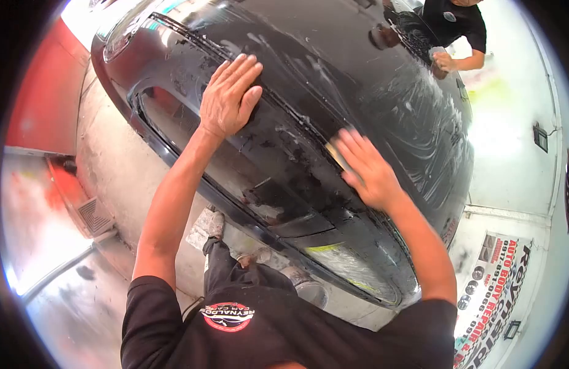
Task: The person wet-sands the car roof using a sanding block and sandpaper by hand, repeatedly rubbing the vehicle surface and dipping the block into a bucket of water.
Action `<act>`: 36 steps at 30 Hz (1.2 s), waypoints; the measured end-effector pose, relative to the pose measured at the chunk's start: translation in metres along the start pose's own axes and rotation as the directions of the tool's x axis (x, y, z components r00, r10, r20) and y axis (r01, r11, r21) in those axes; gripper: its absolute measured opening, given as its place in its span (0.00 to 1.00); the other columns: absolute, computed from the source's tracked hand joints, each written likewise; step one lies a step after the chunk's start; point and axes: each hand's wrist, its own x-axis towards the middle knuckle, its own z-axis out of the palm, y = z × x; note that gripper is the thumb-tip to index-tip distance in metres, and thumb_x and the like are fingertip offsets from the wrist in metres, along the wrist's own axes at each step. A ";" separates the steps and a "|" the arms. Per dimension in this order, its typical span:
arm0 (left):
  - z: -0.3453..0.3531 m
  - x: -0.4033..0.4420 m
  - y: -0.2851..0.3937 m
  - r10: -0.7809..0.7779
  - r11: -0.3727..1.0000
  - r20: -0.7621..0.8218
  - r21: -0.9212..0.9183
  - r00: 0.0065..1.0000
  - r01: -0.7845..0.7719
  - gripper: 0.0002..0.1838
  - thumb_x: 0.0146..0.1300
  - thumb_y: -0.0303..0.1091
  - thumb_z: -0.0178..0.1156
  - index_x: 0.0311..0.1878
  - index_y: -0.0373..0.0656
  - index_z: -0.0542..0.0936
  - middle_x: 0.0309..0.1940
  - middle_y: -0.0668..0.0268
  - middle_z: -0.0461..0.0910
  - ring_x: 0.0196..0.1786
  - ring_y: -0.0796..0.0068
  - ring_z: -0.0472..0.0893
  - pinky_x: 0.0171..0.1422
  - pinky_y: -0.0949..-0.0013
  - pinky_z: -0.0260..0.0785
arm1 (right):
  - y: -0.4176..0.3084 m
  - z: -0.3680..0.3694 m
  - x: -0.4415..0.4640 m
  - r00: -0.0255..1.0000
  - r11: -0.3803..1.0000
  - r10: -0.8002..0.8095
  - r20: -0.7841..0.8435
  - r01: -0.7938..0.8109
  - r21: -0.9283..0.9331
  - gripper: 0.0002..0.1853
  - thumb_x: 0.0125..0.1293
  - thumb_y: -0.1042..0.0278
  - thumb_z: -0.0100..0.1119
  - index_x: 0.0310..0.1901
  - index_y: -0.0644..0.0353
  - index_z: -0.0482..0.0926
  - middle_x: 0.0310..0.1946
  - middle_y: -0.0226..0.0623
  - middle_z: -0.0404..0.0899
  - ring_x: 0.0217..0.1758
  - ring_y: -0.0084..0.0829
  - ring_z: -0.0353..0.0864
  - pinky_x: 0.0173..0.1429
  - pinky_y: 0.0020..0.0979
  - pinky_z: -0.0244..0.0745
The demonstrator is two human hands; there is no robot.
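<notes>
A dark car body (309,141) with whitish wet streaks fills the middle of the head view. My left hand (231,95) lies flat on its surface, beside a dark seam, with the fingers stretched out and nothing held. Further right, my right hand (367,166) presses a thin yellowish pad (338,155) against the panel near the same seam. This hand is slightly blurred, and its palm side is hidden.
At the top right a co-worker (456,27) in a black shirt has a hand on the car. A bucket (306,288) stands on the floor below the car's edge. A printed banner (493,295) hangs at the lower right.
</notes>
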 end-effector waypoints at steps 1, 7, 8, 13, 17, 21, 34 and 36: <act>-0.002 0.001 0.002 -0.007 1.000 0.018 0.008 1.000 0.007 0.23 0.78 0.43 0.51 0.66 0.41 0.82 0.69 0.56 0.80 0.77 0.55 0.72 0.83 0.51 0.58 | 0.002 0.002 -0.056 0.998 0.998 0.058 0.002 -0.058 -0.011 0.31 0.81 0.53 0.49 0.77 0.63 0.66 0.81 0.49 0.60 0.85 0.49 0.56 0.85 0.49 0.53; -0.003 0.005 0.003 0.014 1.000 0.030 0.002 0.999 -0.014 0.21 0.73 0.43 0.59 0.63 0.43 0.84 0.68 0.58 0.81 0.76 0.56 0.73 0.82 0.51 0.59 | 0.047 0.000 -0.015 0.945 0.947 0.316 -0.088 -0.320 -0.035 0.33 0.82 0.53 0.47 0.80 0.64 0.59 0.83 0.53 0.54 0.87 0.52 0.50 0.87 0.51 0.45; -0.001 0.004 0.001 0.019 1.000 0.025 -0.017 1.000 -0.019 0.22 0.74 0.43 0.59 0.64 0.43 0.84 0.68 0.57 0.81 0.76 0.56 0.74 0.82 0.51 0.58 | 0.082 0.002 0.015 0.926 0.932 0.355 -0.126 -0.361 -0.033 0.34 0.82 0.51 0.44 0.81 0.62 0.58 0.83 0.53 0.53 0.87 0.52 0.50 0.87 0.51 0.45; -0.004 0.001 0.003 0.007 1.000 0.056 0.000 0.998 -0.007 0.23 0.79 0.45 0.53 0.65 0.42 0.84 0.68 0.57 0.81 0.77 0.57 0.73 0.83 0.50 0.57 | 0.128 0.011 0.100 0.787 0.815 0.537 -0.302 -0.577 -0.056 0.34 0.82 0.47 0.43 0.77 0.67 0.63 0.79 0.60 0.59 0.83 0.59 0.57 0.83 0.55 0.53; 0.002 0.001 0.003 0.005 1.000 0.067 0.009 0.998 -0.005 0.23 0.79 0.47 0.54 0.65 0.44 0.84 0.68 0.59 0.81 0.77 0.57 0.73 0.83 0.50 0.57 | 0.001 0.026 0.022 0.850 0.869 0.468 -0.243 -0.492 -0.047 0.36 0.80 0.50 0.49 0.78 0.70 0.60 0.81 0.59 0.57 0.84 0.58 0.55 0.85 0.54 0.52; -0.002 0.015 0.011 0.044 0.997 0.173 0.059 0.984 -0.055 0.26 0.77 0.52 0.56 0.68 0.46 0.81 0.71 0.60 0.78 0.78 0.57 0.70 0.83 0.49 0.56 | -0.037 0.019 -0.022 0.882 0.885 0.462 -0.092 -0.465 -0.018 0.36 0.80 0.48 0.49 0.80 0.62 0.60 0.83 0.52 0.54 0.86 0.54 0.53 0.84 0.57 0.53; 0.136 0.148 0.063 0.334 0.942 0.339 -0.107 0.879 -0.317 0.35 0.76 0.59 0.54 0.71 0.37 0.75 0.74 0.53 0.73 0.80 0.53 0.66 0.84 0.52 0.56 | -0.012 0.020 -0.001 0.751 0.778 0.616 -0.238 -0.627 0.036 0.35 0.80 0.52 0.50 0.78 0.70 0.60 0.81 0.59 0.55 0.85 0.58 0.53 0.84 0.56 0.53; 0.158 0.161 0.076 0.324 0.946 0.308 -0.099 0.894 -0.308 0.35 0.76 0.59 0.54 0.71 0.37 0.75 0.74 0.53 0.73 0.80 0.53 0.66 0.84 0.52 0.57 | -0.059 0.020 -0.033 0.761 0.771 0.637 -0.125 -0.626 0.117 0.37 0.80 0.48 0.50 0.80 0.66 0.58 0.82 0.56 0.54 0.85 0.56 0.52 0.84 0.57 0.51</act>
